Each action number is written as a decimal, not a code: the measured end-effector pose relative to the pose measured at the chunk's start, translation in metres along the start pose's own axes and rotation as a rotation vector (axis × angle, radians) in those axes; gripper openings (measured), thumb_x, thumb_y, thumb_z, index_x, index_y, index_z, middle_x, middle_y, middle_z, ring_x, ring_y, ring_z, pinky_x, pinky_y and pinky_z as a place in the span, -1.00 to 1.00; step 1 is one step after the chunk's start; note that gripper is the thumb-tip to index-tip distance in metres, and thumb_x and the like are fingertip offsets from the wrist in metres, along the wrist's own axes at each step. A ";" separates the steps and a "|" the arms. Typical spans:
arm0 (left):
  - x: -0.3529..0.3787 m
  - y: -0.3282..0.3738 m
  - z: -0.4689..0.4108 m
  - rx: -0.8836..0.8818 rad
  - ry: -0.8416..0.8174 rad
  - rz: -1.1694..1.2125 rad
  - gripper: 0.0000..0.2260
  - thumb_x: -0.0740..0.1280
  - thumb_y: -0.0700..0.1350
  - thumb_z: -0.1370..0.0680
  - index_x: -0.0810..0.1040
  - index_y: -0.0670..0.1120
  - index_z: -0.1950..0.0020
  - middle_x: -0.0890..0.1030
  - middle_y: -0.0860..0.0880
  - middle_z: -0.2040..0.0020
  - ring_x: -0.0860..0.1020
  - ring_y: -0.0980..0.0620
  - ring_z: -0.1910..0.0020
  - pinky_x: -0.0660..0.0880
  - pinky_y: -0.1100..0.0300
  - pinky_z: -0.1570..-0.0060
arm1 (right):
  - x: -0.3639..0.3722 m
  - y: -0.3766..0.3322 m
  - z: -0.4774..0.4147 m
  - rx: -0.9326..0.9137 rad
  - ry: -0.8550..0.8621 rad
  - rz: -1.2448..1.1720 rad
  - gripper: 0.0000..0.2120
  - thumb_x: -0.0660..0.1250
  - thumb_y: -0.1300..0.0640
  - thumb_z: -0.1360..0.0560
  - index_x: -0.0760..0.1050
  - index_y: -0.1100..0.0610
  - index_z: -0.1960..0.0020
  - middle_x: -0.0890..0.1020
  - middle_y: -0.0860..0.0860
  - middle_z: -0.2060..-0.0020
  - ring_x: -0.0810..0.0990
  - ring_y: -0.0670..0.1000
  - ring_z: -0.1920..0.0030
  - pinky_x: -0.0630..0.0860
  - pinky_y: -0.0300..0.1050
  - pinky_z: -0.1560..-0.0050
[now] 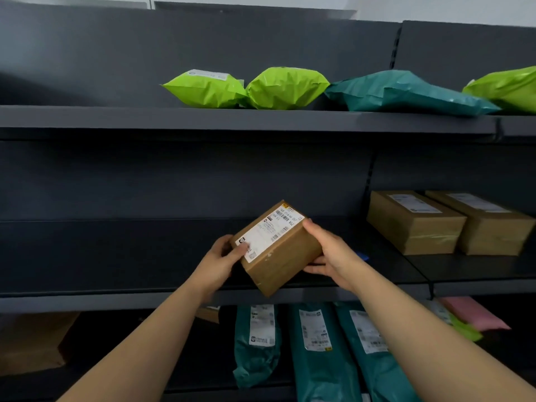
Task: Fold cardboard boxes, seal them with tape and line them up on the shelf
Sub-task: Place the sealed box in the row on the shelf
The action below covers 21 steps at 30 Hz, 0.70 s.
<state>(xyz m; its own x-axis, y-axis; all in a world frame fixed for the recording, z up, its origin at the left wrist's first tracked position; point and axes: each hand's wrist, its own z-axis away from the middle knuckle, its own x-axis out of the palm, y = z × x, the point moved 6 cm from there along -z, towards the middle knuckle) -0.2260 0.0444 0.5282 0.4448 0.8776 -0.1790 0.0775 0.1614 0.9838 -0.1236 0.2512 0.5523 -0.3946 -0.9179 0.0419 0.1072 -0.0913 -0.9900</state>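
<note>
Both hands are on the cardboard box. The left hand grips its near-left corner, thumb lying over the white shipping label. The right hand cups the opposite side, fingers curled underneath. The box is closed up, flaps flat, though I can't make out its tape. It hangs tilted, one corner down, just in front of the middle shelf, and looks not yet set down. So folding and sealing seem done for this one, and placing it is what's left. Two taped boxes sit side by side at the right of that shelf, well apart from the held box, so the row has room to grow. The cardboard is matte brown with crisp edges. The lime mailers and teal mailer on the shelf above are glossy, crinkled and puffy.
</note>
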 end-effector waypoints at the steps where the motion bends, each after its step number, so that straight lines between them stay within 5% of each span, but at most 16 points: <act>1: 0.003 -0.001 0.000 0.026 0.033 0.050 -0.58 0.33 0.13 -0.56 0.42 0.07 -0.39 0.56 0.07 -0.23 0.50 0.01 -0.27 0.41 -0.02 -0.33 | -0.002 0.003 0.002 0.027 0.030 -0.047 -0.54 0.33 -0.27 -0.45 0.37 -0.06 -0.23 0.55 0.01 -0.03 0.55 0.09 -0.11 0.55 0.08 -0.14; 6: 0.032 0.020 0.013 0.048 0.111 0.290 -0.78 0.21 0.06 -0.64 0.57 0.02 -0.15 0.65 0.02 -0.12 0.57 0.06 -0.15 0.50 0.07 -0.18 | -0.032 0.002 0.020 0.076 0.149 -0.248 -0.48 0.32 -0.28 -0.45 0.34 -0.08 -0.30 0.53 0.06 -0.16 0.54 0.17 -0.16 0.54 0.17 -0.10; 9: 0.069 0.033 0.016 -0.063 -0.065 0.342 -0.70 0.20 0.14 -0.63 0.59 0.01 -0.18 0.69 0.01 -0.08 0.60 0.02 -0.13 0.50 -0.01 -0.22 | -0.065 -0.001 0.037 0.070 0.251 -0.240 -0.46 0.33 -0.26 -0.44 0.37 -0.04 -0.32 0.55 0.09 -0.18 0.57 0.17 -0.12 0.52 0.21 -0.17; 15: 0.172 0.050 0.045 -0.244 -0.487 0.448 -0.71 0.21 0.12 -0.61 0.60 0.07 -0.22 0.69 -0.02 -0.10 0.63 -0.06 -0.13 0.55 -0.15 -0.13 | -0.141 -0.004 0.085 0.003 0.424 -0.201 -0.50 0.29 -0.29 -0.44 0.48 0.00 -0.24 0.65 0.12 -0.05 0.64 0.19 -0.04 0.61 0.08 0.05; 18: 0.218 0.058 0.056 -0.241 -0.546 0.435 -0.73 0.22 0.09 -0.62 0.57 0.11 -0.27 0.70 -0.01 -0.09 0.65 -0.05 -0.07 0.61 -0.06 0.08 | -0.182 -0.002 0.108 -0.003 0.513 -0.199 -0.30 0.36 -0.36 -0.35 0.32 0.01 -0.33 0.63 0.11 -0.10 0.65 0.19 -0.04 0.62 0.08 0.09; 21: 0.266 0.066 0.067 -0.254 -0.556 0.430 -0.73 0.22 0.09 -0.62 0.59 0.06 -0.23 0.71 -0.04 -0.03 0.67 -0.07 -0.02 0.62 -0.07 0.08 | -0.219 -0.002 0.132 -0.023 0.569 -0.123 -0.45 0.28 -0.27 -0.49 0.28 0.02 -0.32 0.59 0.06 -0.10 0.62 0.09 -0.01 0.59 -0.03 0.23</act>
<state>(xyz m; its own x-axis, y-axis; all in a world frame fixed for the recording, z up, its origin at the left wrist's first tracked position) -0.0426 0.2587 0.5461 0.7800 0.5401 0.3161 -0.3835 0.0134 0.9235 0.0835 0.4015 0.5630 -0.8318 -0.5486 0.0846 0.0119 -0.1700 -0.9854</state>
